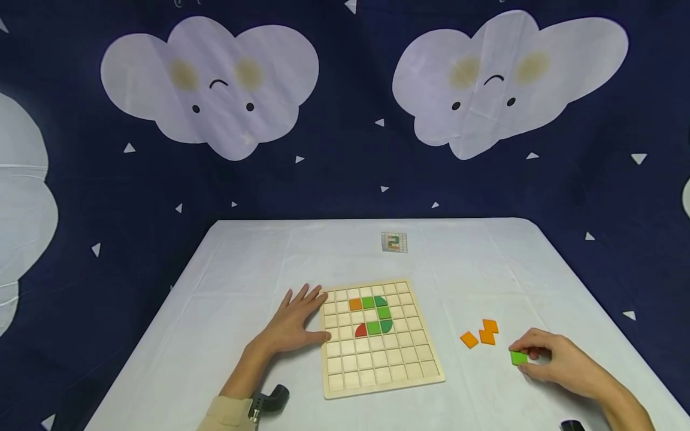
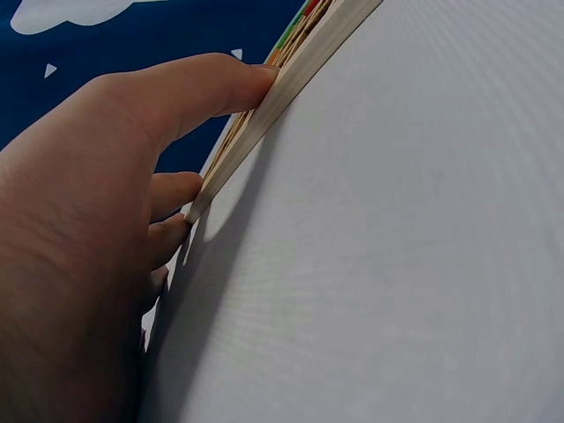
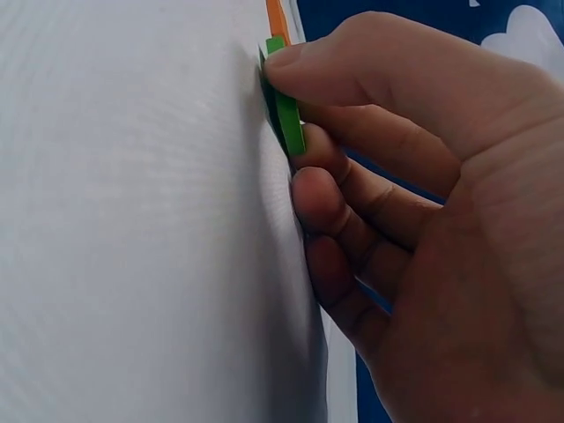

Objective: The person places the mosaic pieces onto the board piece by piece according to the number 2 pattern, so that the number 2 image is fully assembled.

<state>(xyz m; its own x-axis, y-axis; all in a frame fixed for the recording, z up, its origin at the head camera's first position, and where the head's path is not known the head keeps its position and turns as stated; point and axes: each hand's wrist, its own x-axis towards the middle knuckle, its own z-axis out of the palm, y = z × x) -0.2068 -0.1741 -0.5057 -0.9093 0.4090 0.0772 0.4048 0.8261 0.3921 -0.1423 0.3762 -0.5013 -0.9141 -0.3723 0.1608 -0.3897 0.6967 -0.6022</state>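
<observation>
My left hand [image 1: 293, 323] rests spread at the left edge of a wooden grid board [image 1: 360, 378], thumb and fingertips touching its rim. In the left wrist view the thumb [image 2: 256, 86] lies on the board's edge. Orange, green, dark green and red tiles sit in the board's upper middle cells, among them an orange square [image 1: 356, 304] and a red quarter-round tile [image 1: 361, 330]. Out to the right, my right hand [image 1: 560, 362] pinches a green square tile [image 1: 518, 358] between thumb and fingers. In the right wrist view this green tile [image 3: 289, 123] is tilted close over the table.
Several orange square tiles [image 1: 469, 340] lie between the board and my right hand. A small pattern card [image 1: 394, 242] with a coloured figure stands near the back of the white table [image 1: 259, 251]. A dark blue cloth with clouds [image 1: 345, 179] hangs behind.
</observation>
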